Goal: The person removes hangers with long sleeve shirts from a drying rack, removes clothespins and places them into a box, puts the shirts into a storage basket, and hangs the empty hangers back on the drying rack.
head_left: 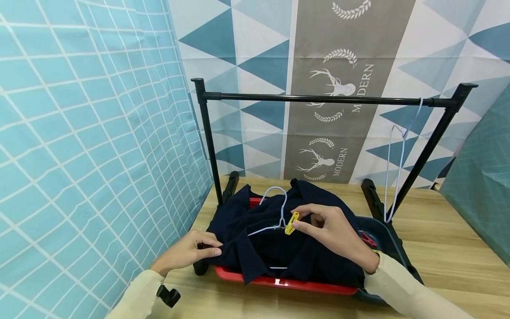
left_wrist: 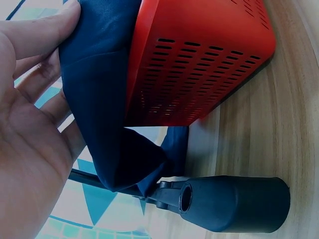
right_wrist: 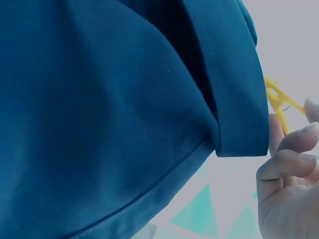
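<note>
A dark navy collared shirt [head_left: 227, 221] lies spread over a red basket [head_left: 295, 284], with a white hanger [head_left: 282, 212] inside it and the hook standing out above the collar. My left hand [head_left: 191, 250] pinches the shirt's edge at the left, between thumb and fingers. In the left wrist view, the pinched cloth [left_wrist: 97, 84] hangs down beside the basket's slotted wall. Over the collar, next to the hanger's neck, my right hand [head_left: 332, 228] pinches a yellow clothespin [head_left: 292, 223]. The right wrist view shows this clothespin [right_wrist: 269, 83] just past a shirt fold.
A black rack's bar [head_left: 318, 99] spans behind the shirt, and a second white hanger [head_left: 387, 177] hangs at its right end. At the right, a dark basket [head_left: 388, 232] holds a red clothespin [head_left: 367, 239]. The rack's feet [left_wrist: 239, 204] stand on the wooden table [head_left: 450, 248].
</note>
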`<state>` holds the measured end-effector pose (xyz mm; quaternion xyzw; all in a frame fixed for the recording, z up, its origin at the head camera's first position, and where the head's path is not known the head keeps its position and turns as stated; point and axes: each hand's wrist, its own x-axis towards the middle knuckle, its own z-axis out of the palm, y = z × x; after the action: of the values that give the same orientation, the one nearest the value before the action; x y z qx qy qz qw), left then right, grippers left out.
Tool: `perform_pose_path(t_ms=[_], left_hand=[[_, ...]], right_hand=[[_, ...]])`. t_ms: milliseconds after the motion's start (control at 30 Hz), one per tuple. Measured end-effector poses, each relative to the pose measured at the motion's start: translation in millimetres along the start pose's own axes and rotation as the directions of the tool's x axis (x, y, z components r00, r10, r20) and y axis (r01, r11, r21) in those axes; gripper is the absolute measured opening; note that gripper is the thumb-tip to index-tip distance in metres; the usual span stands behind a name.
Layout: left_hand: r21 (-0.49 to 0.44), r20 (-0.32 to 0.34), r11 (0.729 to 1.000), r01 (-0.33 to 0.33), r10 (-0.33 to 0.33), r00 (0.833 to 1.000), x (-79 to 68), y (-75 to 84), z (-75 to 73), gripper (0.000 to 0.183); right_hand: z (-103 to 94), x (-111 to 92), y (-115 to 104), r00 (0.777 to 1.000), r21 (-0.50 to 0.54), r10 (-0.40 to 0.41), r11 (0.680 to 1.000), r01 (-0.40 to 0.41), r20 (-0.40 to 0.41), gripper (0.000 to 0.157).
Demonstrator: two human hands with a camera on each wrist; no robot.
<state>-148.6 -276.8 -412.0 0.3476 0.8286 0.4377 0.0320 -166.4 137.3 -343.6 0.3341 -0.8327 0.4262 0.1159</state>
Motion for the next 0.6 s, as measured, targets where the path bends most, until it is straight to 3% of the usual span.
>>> perform_pose_path(t_ms=[300, 600], left_hand=[[0.011, -0.002, 1.0, -0.023, 0.023, 1.0, -0.3, -4.3, 0.4, 0.017], [0.025, -0.004, 1.0, -0.019, 0.019, 1.0, 0.1, -5.0, 1.5, 0.017]], right_hand=[[-8.8, -6.6, 6.0, 1.0, 0.015, 0.015, 1.0, -0.015, -0.019, 0.022], [-20.2, -14.3, 10.3, 0.994, 0.02, 0.106, 0.994, -0.106, -0.017, 0.024]])
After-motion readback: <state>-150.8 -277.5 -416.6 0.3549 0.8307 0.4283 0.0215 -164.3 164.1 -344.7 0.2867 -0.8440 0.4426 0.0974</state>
